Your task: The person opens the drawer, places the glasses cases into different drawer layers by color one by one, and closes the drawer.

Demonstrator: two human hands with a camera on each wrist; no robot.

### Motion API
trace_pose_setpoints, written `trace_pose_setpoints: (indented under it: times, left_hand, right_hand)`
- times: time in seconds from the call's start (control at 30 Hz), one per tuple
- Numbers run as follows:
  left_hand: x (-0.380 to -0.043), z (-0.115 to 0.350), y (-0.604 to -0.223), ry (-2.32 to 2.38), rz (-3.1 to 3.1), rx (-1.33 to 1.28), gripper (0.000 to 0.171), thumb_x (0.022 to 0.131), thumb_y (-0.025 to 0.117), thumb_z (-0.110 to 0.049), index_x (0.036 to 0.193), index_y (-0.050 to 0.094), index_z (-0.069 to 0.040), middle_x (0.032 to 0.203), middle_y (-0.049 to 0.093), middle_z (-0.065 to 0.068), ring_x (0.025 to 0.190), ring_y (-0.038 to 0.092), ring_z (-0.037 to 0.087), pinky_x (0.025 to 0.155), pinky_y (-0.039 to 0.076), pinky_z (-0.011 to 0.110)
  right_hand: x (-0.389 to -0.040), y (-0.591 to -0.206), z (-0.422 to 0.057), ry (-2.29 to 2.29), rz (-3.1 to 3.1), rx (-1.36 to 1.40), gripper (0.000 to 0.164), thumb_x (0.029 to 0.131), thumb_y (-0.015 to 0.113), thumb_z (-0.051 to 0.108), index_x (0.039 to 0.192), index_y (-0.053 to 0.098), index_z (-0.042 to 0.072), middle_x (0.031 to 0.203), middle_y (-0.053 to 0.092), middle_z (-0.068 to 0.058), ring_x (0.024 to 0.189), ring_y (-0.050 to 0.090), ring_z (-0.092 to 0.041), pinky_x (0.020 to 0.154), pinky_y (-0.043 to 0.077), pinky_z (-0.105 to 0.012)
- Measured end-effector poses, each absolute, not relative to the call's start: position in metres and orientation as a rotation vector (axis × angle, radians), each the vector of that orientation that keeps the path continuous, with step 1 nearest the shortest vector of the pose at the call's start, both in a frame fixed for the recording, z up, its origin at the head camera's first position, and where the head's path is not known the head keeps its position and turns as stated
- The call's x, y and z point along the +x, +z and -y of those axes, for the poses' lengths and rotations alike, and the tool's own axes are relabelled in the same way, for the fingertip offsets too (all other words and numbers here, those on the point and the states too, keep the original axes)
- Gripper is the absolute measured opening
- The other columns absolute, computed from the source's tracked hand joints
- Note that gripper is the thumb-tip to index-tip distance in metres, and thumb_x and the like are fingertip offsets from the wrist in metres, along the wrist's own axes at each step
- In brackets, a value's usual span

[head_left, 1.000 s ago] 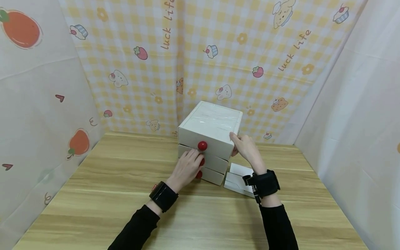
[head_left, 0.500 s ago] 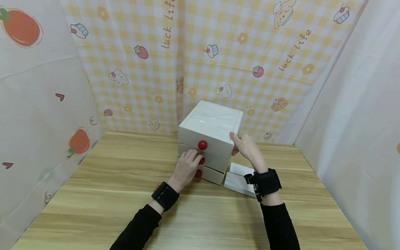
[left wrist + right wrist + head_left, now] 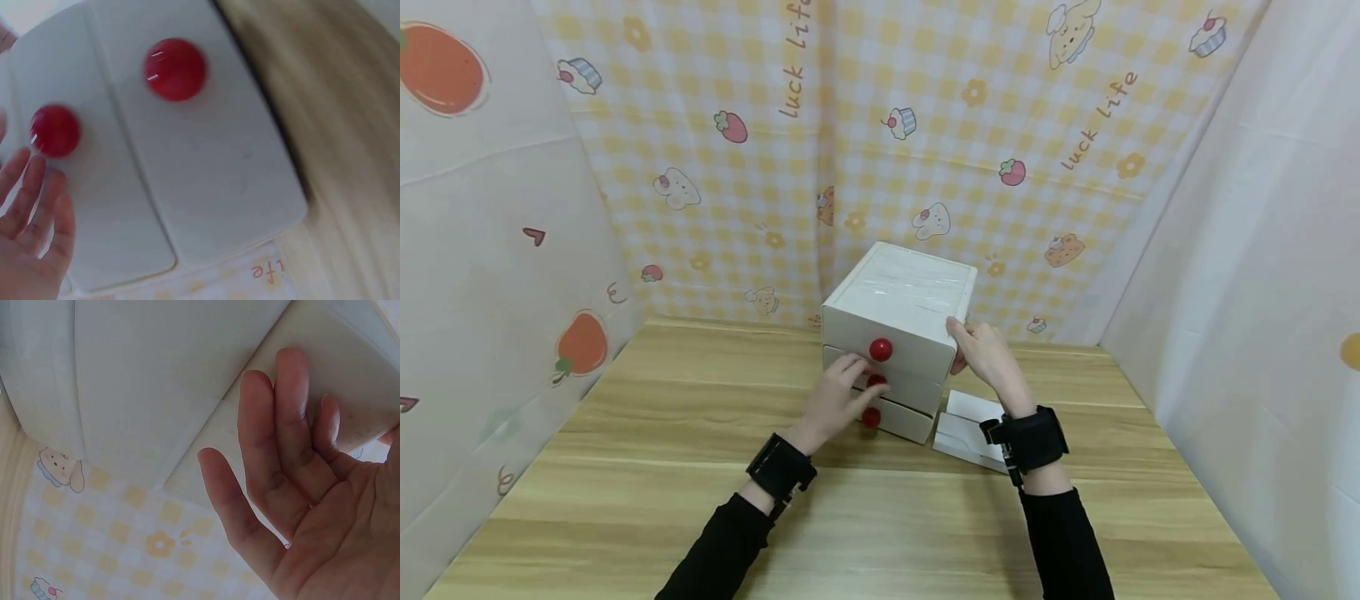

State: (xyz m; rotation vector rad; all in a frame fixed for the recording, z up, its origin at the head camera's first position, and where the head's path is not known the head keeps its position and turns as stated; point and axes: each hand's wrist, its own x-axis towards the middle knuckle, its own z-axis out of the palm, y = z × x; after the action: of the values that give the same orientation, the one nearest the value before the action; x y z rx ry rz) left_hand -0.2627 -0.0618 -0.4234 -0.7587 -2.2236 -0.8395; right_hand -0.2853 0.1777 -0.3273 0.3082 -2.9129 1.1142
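Observation:
A white cabinet [image 3: 917,279] with three stacked drawers stands on the table, each front bearing a round red knob. Around the middle knob [image 3: 877,382], my left hand [image 3: 835,400] has its thumb and fingers spread apart. In the left wrist view those loose fingers [image 3: 37,200] are beside that knob [image 3: 55,130], not wrapped round it. My right hand [image 3: 991,357] rests at the cabinet's right front corner, thumb on the top edge. The right wrist view shows its fingers [image 3: 256,425] lightly bent along the cabinet's side wall [image 3: 150,381].
The top knob [image 3: 881,349] and bottom knob [image 3: 871,417] sit above and below the middle one. A flat white folded piece [image 3: 966,437] lies right of the cabinet, partly behind my right wrist. A patterned curtain [image 3: 760,183] hangs behind the wooden table [image 3: 700,417].
My left hand has loosened from the middle knob and drawn slightly left, its fingers spreading so the knob shows. My right hand stays at the cabinet's corner. The head view has shifted slightly.

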Motion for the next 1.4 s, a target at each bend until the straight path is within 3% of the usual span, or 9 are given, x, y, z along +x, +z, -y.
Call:
trace_pose_setpoints:
  times: [0.1, 0.2, 0.4, 0.5, 0.63, 0.9, 1.07, 1.23, 1.4]
  left_hand:
    - [-0.263, 0.070, -0.409, -0.998, 2.166, -0.638, 0.014, 0.088, 0.065, -0.014, 0.088, 0.065, 0.000, 0.083, 0.068, 0.011, 0.073, 0.065, 0.021, 0.066, 0.054, 0.027]
    - [-0.266, 0.082, -0.392, -1.096, 2.117, -0.478, 0.021, 0.093, 0.057, -0.014, 0.084, 0.065, 0.002, 0.075, 0.068, 0.015, 0.063, 0.063, 0.023, 0.058, 0.052, 0.026]
    - [-0.274, 0.109, -0.350, -1.169, 2.339, -0.249, 0.039, 0.099, 0.047, -0.033, 0.094, 0.065, 0.001, 0.083, 0.070, 0.017, 0.070, 0.065, 0.027, 0.065, 0.053, 0.036]
    - [-0.280, 0.117, -0.334, -1.036, 2.572, -0.262, 0.046, 0.100, 0.042, -0.040, 0.102, 0.062, 0.000, 0.086, 0.069, 0.016, 0.070, 0.064, 0.025, 0.065, 0.052, 0.036]
    - [-0.288, 0.121, -0.318, -0.940, 2.851, -0.348, 0.052, 0.102, 0.032, -0.045, 0.097, 0.064, -0.003, 0.080, 0.069, 0.012, 0.062, 0.059, 0.020, 0.059, 0.045, 0.030]
    - [-0.306, 0.120, -0.289, -0.953, 3.198, -0.466, 0.070, 0.102, 0.025, -0.046, 0.079, 0.073, 0.000, 0.076, 0.074, 0.013, 0.066, 0.070, 0.019, 0.074, 0.053, 0.034]
    - [-0.312, 0.120, -0.284, -0.949, 3.298, -0.461, 0.076, 0.101, 0.023, -0.049, 0.080, 0.074, 0.003, 0.075, 0.074, 0.016, 0.069, 0.072, 0.020, 0.076, 0.054, 0.034]
    - [-0.316, 0.122, -0.285, -0.977, 3.328, -0.464, 0.076, 0.100, 0.024, -0.050, 0.082, 0.074, 0.004, 0.074, 0.074, 0.015, 0.071, 0.072, 0.020, 0.070, 0.049, 0.028]
    - [-0.318, 0.122, -0.288, -0.988, 3.339, -0.458, 0.077, 0.100, 0.020, -0.052, 0.085, 0.074, 0.002, 0.075, 0.074, 0.014, 0.071, 0.072, 0.019, 0.068, 0.047, 0.026]
  right_hand:
    - [-0.285, -0.327, -0.177, 1.118, 2.917, 0.297, 0.063, 0.099, 0.032, 0.052, 0.078, 0.064, 0.003, 0.068, 0.071, -0.010, 0.074, 0.069, -0.022, 0.073, 0.043, -0.030]
    - [-0.285, -0.326, -0.177, 1.115, 2.919, 0.294, 0.063, 0.099, 0.032, 0.053, 0.077, 0.065, 0.003, 0.068, 0.071, -0.010, 0.075, 0.069, -0.023, 0.072, 0.043, -0.030]
    - [-0.286, -0.326, -0.177, 1.106, 2.916, 0.283, 0.064, 0.099, 0.032, 0.053, 0.076, 0.065, 0.003, 0.066, 0.071, -0.009, 0.075, 0.069, -0.023, 0.073, 0.045, -0.032]
    - [-0.286, -0.327, -0.177, 1.108, 2.917, 0.281, 0.065, 0.099, 0.032, 0.054, 0.075, 0.065, 0.003, 0.066, 0.071, -0.009, 0.076, 0.069, -0.023, 0.075, 0.045, -0.033]
    - [-0.286, -0.328, -0.177, 1.107, 2.917, 0.286, 0.065, 0.099, 0.032, 0.054, 0.075, 0.066, 0.004, 0.066, 0.071, -0.009, 0.075, 0.069, -0.023, 0.073, 0.045, -0.031]
    - [-0.284, -0.328, -0.178, 1.122, 2.904, 0.279, 0.065, 0.099, 0.031, 0.054, 0.075, 0.064, 0.003, 0.067, 0.071, -0.010, 0.069, 0.069, -0.020, 0.077, 0.046, -0.035]
    - [-0.282, -0.329, -0.177, 1.131, 2.902, 0.287, 0.066, 0.099, 0.031, 0.055, 0.075, 0.064, 0.003, 0.067, 0.071, -0.010, 0.067, 0.069, -0.021, 0.079, 0.047, -0.038]
    - [-0.283, -0.330, -0.176, 1.123, 2.901, 0.283, 0.062, 0.100, 0.030, 0.053, 0.076, 0.061, 0.005, 0.066, 0.070, -0.009, 0.068, 0.069, -0.021, 0.076, 0.045, -0.034]
    - [-0.283, -0.330, -0.176, 1.127, 2.910, 0.250, 0.064, 0.099, 0.029, 0.055, 0.078, 0.061, 0.004, 0.067, 0.070, -0.009, 0.071, 0.068, -0.021, 0.080, 0.047, -0.039]
